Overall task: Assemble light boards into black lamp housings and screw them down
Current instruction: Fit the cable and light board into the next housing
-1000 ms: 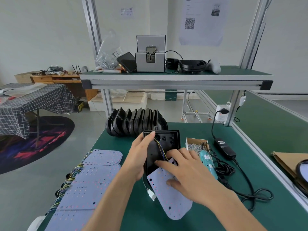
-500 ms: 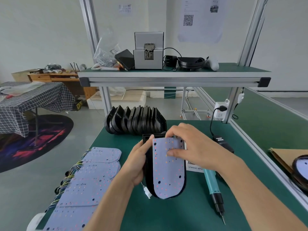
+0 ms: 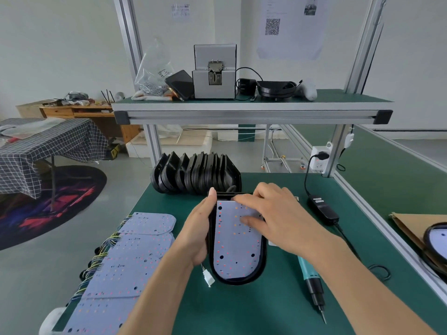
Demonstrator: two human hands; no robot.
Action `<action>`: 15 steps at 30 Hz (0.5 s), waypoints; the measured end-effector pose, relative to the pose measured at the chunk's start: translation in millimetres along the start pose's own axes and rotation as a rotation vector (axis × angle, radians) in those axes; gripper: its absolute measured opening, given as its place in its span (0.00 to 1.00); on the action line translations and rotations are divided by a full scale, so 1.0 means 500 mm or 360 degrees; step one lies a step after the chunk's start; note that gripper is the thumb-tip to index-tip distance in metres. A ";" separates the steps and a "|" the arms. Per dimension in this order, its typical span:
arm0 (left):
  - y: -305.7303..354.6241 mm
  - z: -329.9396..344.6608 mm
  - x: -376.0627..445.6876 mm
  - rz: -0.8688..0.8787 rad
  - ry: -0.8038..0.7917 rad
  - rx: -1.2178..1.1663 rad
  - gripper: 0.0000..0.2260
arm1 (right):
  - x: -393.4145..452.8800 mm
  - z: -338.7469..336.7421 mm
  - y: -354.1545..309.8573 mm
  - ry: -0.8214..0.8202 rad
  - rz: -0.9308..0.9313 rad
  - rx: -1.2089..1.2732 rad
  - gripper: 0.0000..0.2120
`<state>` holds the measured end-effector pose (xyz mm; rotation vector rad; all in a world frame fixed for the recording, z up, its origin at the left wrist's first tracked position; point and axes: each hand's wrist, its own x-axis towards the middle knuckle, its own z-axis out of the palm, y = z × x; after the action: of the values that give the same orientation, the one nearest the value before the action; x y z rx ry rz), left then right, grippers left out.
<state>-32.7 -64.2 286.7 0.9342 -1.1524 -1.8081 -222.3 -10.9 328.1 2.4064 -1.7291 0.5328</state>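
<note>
A pale violet light board (image 3: 235, 247) lies inside a black lamp housing (image 3: 262, 267) on the green bench in front of me. My left hand (image 3: 199, 228) grips the housing's left wall, thumb up at its far corner. My right hand (image 3: 268, 213) lies over the board's far end, its fingers pressing on the board. A white plug (image 3: 208, 278) on thin wires hangs out at the housing's lower left. The teal electric screwdriver (image 3: 310, 276) lies on the bench to the right, tip toward me.
A row of spare black housings (image 3: 196, 175) stands behind. Several more light boards (image 3: 125, 257) with coloured wires overlap at the left. A black power adapter (image 3: 323, 209) and its cable run at the right. The overhead shelf (image 3: 251, 110) carries a grey screw feeder.
The board, lying outside the housing a second ago, now sits inside it. My right hand slid to the board's far end and presses it down. My left hand stays on the housing.
</note>
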 end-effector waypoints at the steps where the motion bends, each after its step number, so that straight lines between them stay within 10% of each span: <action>1: 0.000 0.001 -0.001 -0.0001 0.0005 -0.0003 0.31 | -0.007 0.006 0.000 0.0082 -0.0021 -0.0025 0.24; 6: 0.001 0.006 -0.002 -0.0002 0.0063 -0.0057 0.31 | -0.055 0.056 0.006 0.0635 0.0325 0.0720 0.30; 11: -0.006 0.018 -0.004 0.0026 0.0060 -0.0133 0.30 | -0.080 0.114 -0.025 0.0229 0.0890 0.1903 0.23; 15: -0.015 0.023 -0.001 0.0131 0.0084 -0.0126 0.33 | -0.079 0.143 -0.036 0.0525 0.0954 0.1943 0.22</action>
<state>-44.5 -57.6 283.3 0.8709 -1.0636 -1.7406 -201.7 8.3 249.5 1.9205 -2.2824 2.4777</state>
